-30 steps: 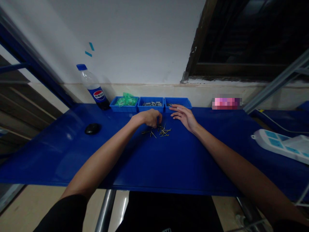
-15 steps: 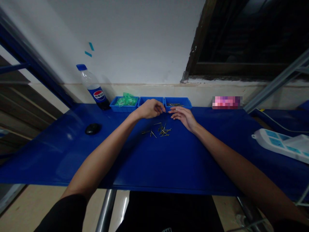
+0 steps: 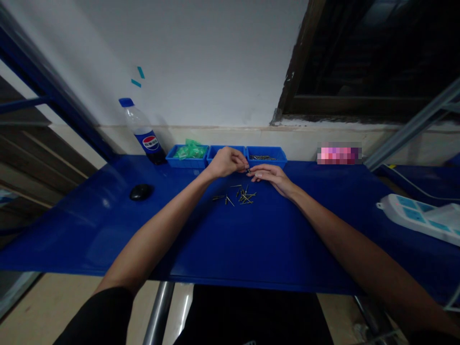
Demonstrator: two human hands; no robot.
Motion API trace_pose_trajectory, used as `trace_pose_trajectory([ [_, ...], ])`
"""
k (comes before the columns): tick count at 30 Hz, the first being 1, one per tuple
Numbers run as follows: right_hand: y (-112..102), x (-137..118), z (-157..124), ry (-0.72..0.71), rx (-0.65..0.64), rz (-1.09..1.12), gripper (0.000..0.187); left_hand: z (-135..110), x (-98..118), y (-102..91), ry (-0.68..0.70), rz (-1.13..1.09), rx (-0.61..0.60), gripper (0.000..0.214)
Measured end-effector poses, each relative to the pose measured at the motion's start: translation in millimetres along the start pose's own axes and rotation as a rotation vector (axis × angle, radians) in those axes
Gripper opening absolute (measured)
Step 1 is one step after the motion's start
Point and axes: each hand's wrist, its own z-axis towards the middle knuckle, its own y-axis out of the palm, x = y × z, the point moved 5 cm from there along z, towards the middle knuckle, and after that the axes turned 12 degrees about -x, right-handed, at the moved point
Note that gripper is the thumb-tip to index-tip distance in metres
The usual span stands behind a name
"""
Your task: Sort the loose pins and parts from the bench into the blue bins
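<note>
My left hand is closed in a pinch above the table, in front of the middle blue bin. At its fingertips shows a small, thin metal bit, mostly hidden by the fingers. My right hand meets it from the right, fingers stretched out, their tips at or against the bit; whether they grip it is hard to make out. Below both hands, several thin brassy metal bits, much like small drill bits, lie in a loose pile on the blue table.
More thin bits lie in the right blue bin. Green plastic packets fill the left blue bin. A cola bottle stands by the wall, with a black mouse nearer me. At right are a white power strip and a pixelated pink pack.
My right hand has moved a little left and its fingers have drawn closer together, so the fingertips of both hands now meet at the small bit. The pile is unchanged.
</note>
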Motion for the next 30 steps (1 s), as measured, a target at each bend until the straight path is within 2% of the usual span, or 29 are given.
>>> trace_pose_trajectory([
  [4,1,-3,-1,-0.016,0.020,-0.001,0.027,-1,-4,0.4,-0.037,0.006,0.011,0.024],
  [9,-2,-4,-2,-0.007,0.099,0.020,0.018,-1,-6,6.0,-0.050,0.008,-0.065,0.026],
  [21,-2,-3,-2,0.028,0.085,0.074,0.025,-1,-1,11.1,-0.017,0.094,-0.163,0.022],
  [26,-9,5,-2,0.008,0.153,0.092,0.025,-5,8,5.3,-0.011,0.355,-0.230,0.025],
  [30,-15,5,-3,-0.036,0.243,0.173,0.028,-11,5,0.1,-0.082,0.538,-0.361,0.029],
])
